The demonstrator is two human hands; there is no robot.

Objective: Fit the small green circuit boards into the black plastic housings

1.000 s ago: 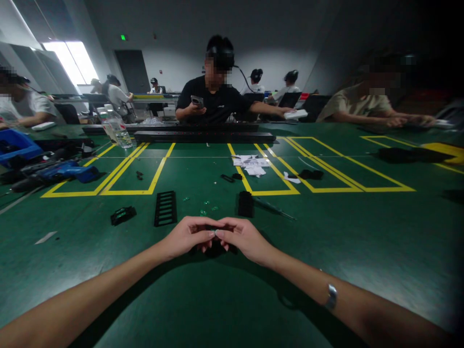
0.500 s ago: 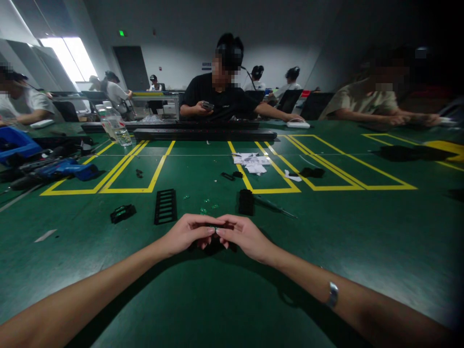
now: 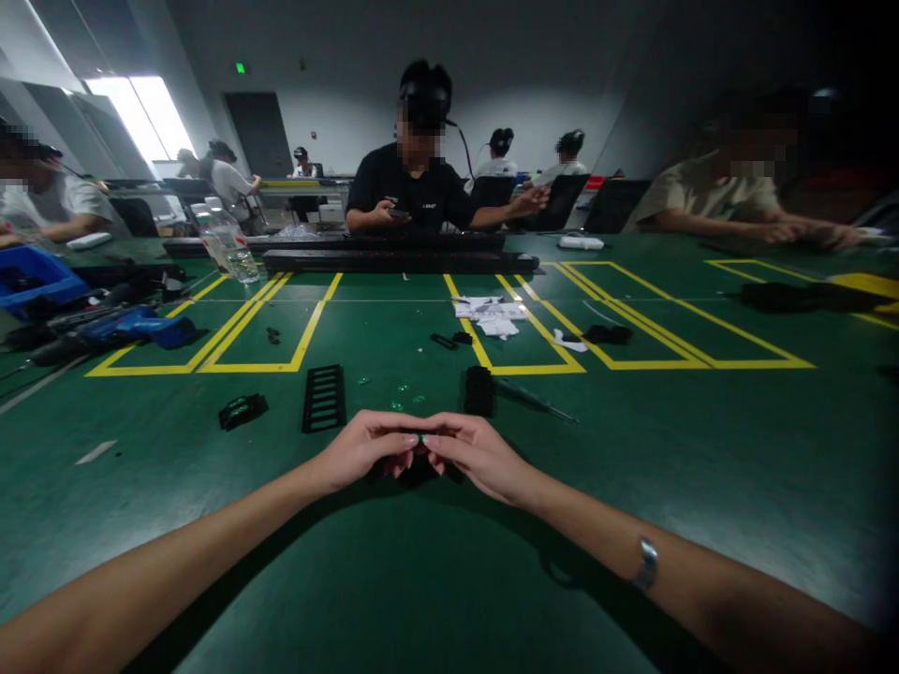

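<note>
Pinched closely at the thumb tips, the left hand [image 3: 361,451] and right hand [image 3: 481,451] meet over the bench [image 3: 421,580], holding a small green piece [image 3: 421,439] between them; the fingers curl beneath, mostly hidden. They are midway between the bench's left and right ends, toward its near edge. Just beyond the hands, toward the far edge, lie loose green bits [image 3: 397,405]. Left of these is a black slotted frame [image 3: 324,401], and farther toward the left end a black-and-green part [image 3: 243,410]. To their right, a dark block [image 3: 478,390] lies beside a screwdriver [image 3: 537,400] pointing toward the right end. White paper scraps [image 3: 495,314] lie farther back. Along the far edge run long black bars [image 3: 393,262], with a co-worker [image 3: 414,192] in a black shirt behind them.
</note>
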